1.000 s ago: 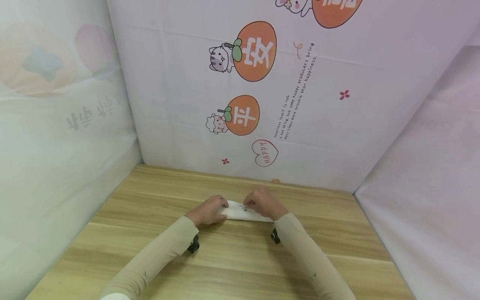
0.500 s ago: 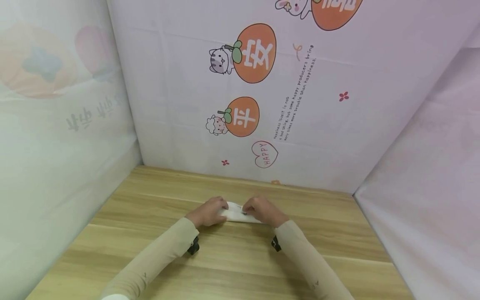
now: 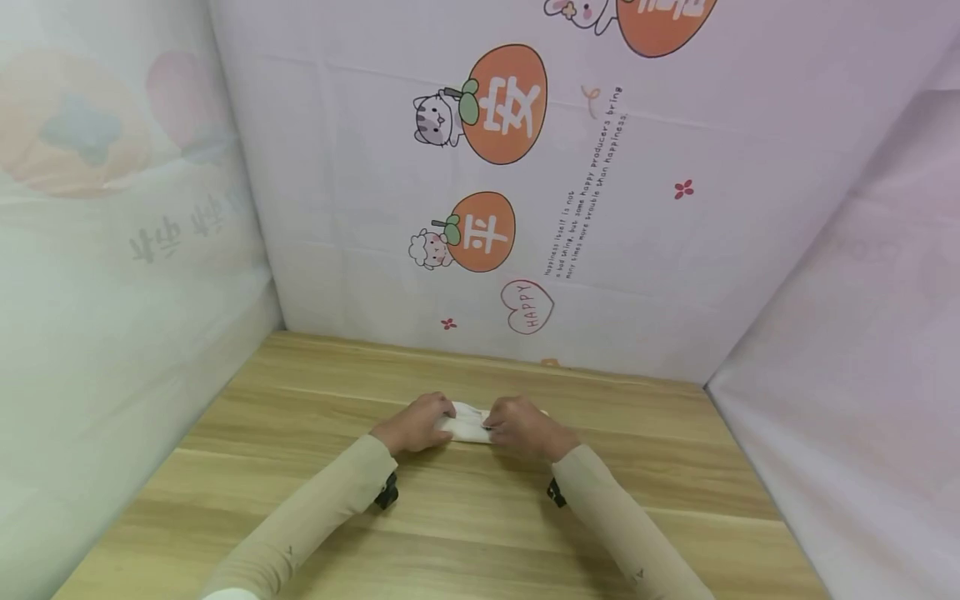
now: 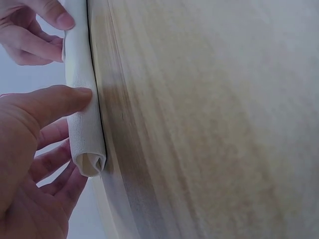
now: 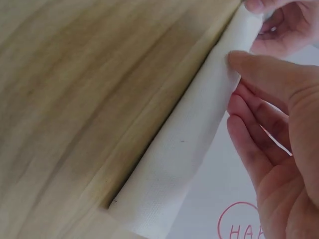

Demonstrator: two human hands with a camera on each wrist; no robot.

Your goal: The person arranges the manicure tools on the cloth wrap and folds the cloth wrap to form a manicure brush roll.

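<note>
A narrow white cloth (image 3: 467, 423), folded or rolled into a flat strip, lies across the table in the head view. My left hand (image 3: 415, 422) holds its left end, thumb on the near side and fingers behind. Around the middle, my right hand (image 3: 527, 427) pinches the cloth between thumb and fingers; a small dark detail shows by its fingertips. The left wrist view shows the cloth's (image 4: 82, 124) open, tube-like end below the left thumb. Seen from the right wrist, the cloth (image 5: 179, 139) runs on past the right hand (image 5: 284, 114) to its free end.
Wood-grain table (image 3: 465, 517) lies under both forearms. Behind it rises a printed white fabric wall (image 3: 360, 250), close beyond the cloth. Further white fabric walls stand at the left (image 3: 135, 333) and right (image 3: 847, 333). A small black device (image 3: 387, 492) sits under each wrist.
My right hand has come slightly nearer along the cloth, its fingers now lower over the middle. The cloth's right end now shows behind that hand. My left hand has stayed in place.
</note>
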